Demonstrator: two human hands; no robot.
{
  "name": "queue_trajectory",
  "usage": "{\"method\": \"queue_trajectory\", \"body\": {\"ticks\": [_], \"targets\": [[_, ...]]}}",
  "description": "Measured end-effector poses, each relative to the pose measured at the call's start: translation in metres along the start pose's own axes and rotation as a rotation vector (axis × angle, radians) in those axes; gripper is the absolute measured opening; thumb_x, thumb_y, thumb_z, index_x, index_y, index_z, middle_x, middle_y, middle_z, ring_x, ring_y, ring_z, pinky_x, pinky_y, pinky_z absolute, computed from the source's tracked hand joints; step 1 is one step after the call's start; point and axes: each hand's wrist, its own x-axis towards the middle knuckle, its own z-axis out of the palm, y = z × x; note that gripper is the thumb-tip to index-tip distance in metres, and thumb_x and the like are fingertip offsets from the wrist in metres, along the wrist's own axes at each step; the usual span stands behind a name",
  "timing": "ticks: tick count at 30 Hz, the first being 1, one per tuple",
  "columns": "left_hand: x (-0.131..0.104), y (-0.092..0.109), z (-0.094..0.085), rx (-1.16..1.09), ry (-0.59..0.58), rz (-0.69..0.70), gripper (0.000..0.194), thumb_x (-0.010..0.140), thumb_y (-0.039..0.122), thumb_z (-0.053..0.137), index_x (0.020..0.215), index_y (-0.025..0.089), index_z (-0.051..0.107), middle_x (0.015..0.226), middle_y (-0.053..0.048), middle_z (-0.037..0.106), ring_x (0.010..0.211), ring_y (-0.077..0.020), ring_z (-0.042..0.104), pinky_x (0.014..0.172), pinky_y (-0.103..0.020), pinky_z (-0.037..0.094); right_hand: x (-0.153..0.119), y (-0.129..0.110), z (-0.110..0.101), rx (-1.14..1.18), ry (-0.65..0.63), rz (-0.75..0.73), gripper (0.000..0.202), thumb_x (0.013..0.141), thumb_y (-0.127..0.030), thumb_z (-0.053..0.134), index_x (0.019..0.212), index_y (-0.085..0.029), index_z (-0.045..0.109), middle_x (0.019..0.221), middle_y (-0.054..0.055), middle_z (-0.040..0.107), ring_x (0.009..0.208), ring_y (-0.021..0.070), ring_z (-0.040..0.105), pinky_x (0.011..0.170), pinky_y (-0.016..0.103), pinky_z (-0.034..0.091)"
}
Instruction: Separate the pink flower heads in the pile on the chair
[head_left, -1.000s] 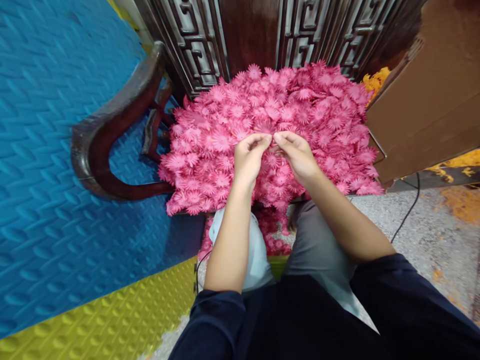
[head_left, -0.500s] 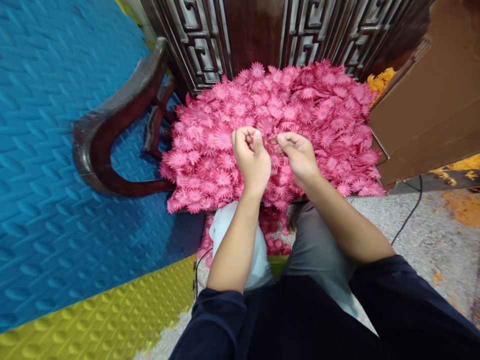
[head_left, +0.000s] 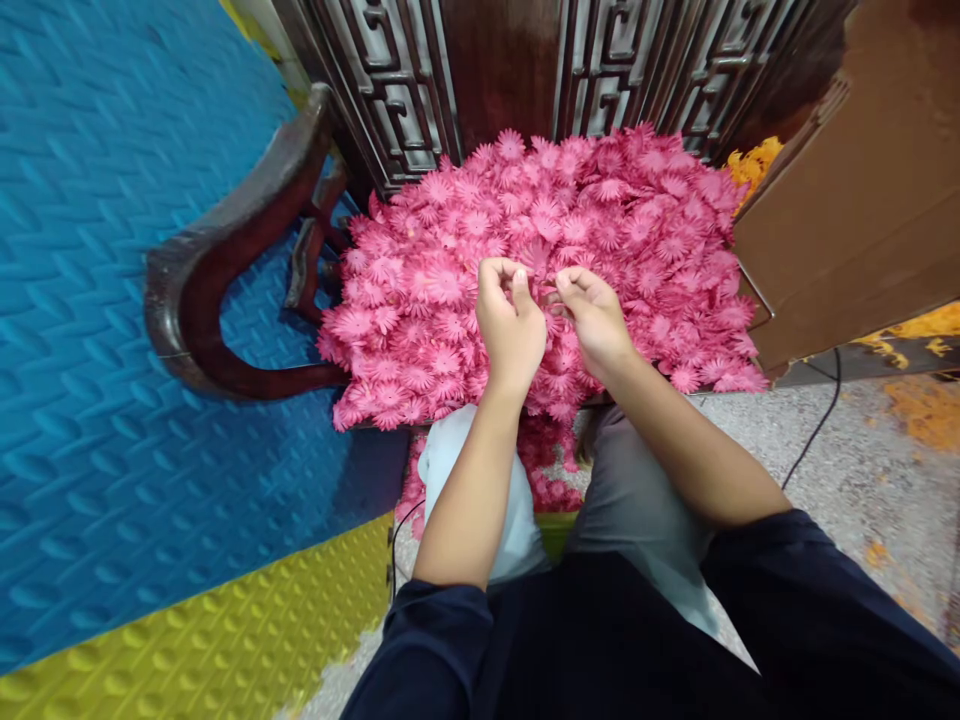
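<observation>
A large heap of pink artificial flower heads (head_left: 442,285) is spread out before me, with both my hands raised over it. My left hand (head_left: 511,325) is closed, thumb and index finger drawn together in a pinch. Just to its right, my right hand (head_left: 596,315) also pinches, thumb against index finger, its other fingers curled. The fingertips of the two hands are close, with a small gap between them. Whatever they hold is too small and too lost against the pink flowers to make out.
A dark curved wooden armrest (head_left: 217,240) stands left, over blue matting (head_left: 82,400) with a yellow strip (head_left: 225,620). Carved wooden panels (head_left: 502,70) rise behind. On the right are a cardboard box (head_left: 855,220), orange flower pieces (head_left: 754,165) and a black cable (head_left: 825,420).
My left hand has moved slightly right, bringing its fingertips closer to the right hand's. My right hand has barely shifted, and both still pinch.
</observation>
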Motion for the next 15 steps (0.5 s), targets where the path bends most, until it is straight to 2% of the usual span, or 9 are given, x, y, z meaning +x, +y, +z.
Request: {"method": "queue_trajectory", "body": {"ticks": [4, 7, 11, 15], "targets": [[-0.003, 0.004, 0.002, -0.040, 0.095, -0.053, 0.012, 0.091, 0.018, 0.044, 0.082, 0.023, 0.039, 0.081, 0.000, 0.051, 0.078, -0.0124, 0.051, 0.083, -0.024, 0.042, -0.003, 0.000, 0.006, -0.003, -0.035, -0.012, 0.041, 0.065, -0.056, 0.073, 0.073, -0.022, 0.050, 0.070, -0.004, 0.055, 0.072, 0.0104, 0.058, 0.070, 0.025, 0.047], [-0.005, 0.006, 0.003, -0.062, 0.124, -0.052, 0.012, 0.091, 0.020, 0.045, 0.081, 0.023, 0.038, 0.081, 0.000, 0.049, 0.078, -0.0124, 0.051, 0.081, -0.023, 0.041, -0.006, -0.001, 0.010, 0.023, -0.057, -0.005, 0.044, 0.062, -0.057, 0.074, 0.072, -0.023, 0.049, 0.068, -0.004, 0.053, 0.067, 0.0101, 0.055, 0.072, 0.026, 0.047], [-0.006, 0.006, 0.005, -0.062, 0.165, -0.073, 0.014, 0.091, 0.021, 0.047, 0.080, 0.023, 0.037, 0.079, 0.001, 0.045, 0.074, -0.0119, 0.048, 0.076, -0.023, 0.040, -0.008, 0.000, 0.013, 0.114, -0.070, 0.040, 0.047, 0.054, -0.055, 0.079, 0.070, -0.022, 0.050, 0.064, -0.006, 0.049, 0.057, 0.0069, 0.047, 0.067, 0.024, 0.046], [-0.004, 0.005, 0.006, -0.086, 0.158, -0.119, 0.016, 0.092, 0.016, 0.044, 0.079, 0.022, 0.036, 0.077, 0.001, 0.044, 0.070, -0.0099, 0.046, 0.070, -0.021, 0.040, -0.010, 0.004, 0.015, 0.150, -0.067, 0.096, 0.041, 0.056, -0.047, 0.078, 0.070, -0.022, 0.048, 0.062, -0.006, 0.048, 0.053, 0.0056, 0.040, 0.060, 0.021, 0.042]]}}
